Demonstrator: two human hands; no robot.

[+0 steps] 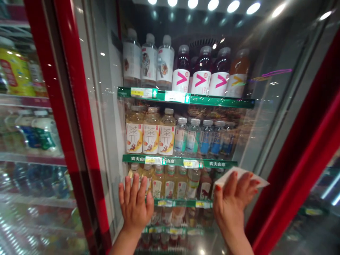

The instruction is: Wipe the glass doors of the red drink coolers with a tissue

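My left hand (134, 202) is raised with its fingers stretched out and its palm toward the glass door (249, 134). Whether it touches the glass is hard to tell. It holds nothing. On the right, my right hand (233, 198) presses a flat white cloth (224, 177) to the glass. The cloth's corners show beyond the fingertips; whether it is paper or fabric is unclear. Behind the glass, between the two hands, stand rows of drink bottles (170, 186).
A red door frame (300, 159) slants along the right, and another red frame (77, 88) borders the left. Green-edged shelves (220, 101) carry bottles inside the cooler. At far left is a second cooler with more bottles (42, 131). Lamp reflections (278, 10) streak the glass.
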